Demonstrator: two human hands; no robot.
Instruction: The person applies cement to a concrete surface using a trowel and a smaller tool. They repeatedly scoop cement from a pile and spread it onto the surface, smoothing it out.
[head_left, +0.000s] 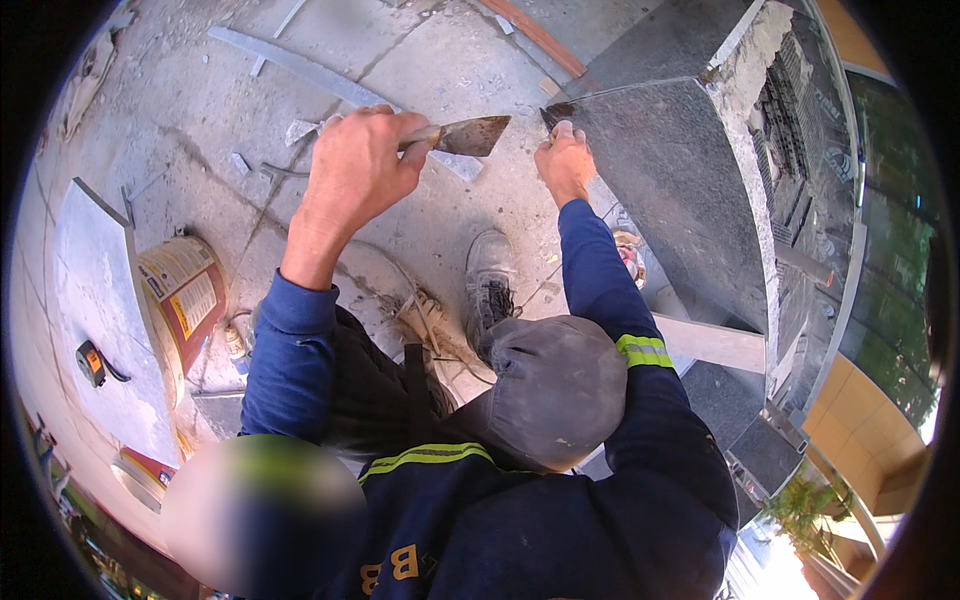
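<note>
At upper left of centre, the left hand [365, 165] has its grip clamped round a scraper [474, 136], blade pointing right. At upper centre, the right hand [565, 163] pinches a dark-bladed tool [557, 114] beside the dark stone slab [660, 165].

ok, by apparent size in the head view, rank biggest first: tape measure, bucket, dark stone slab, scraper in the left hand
1. Dark stone slab
2. Bucket, even partly hidden
3. Scraper, part of its handle covered by the left hand
4. Tape measure
</note>
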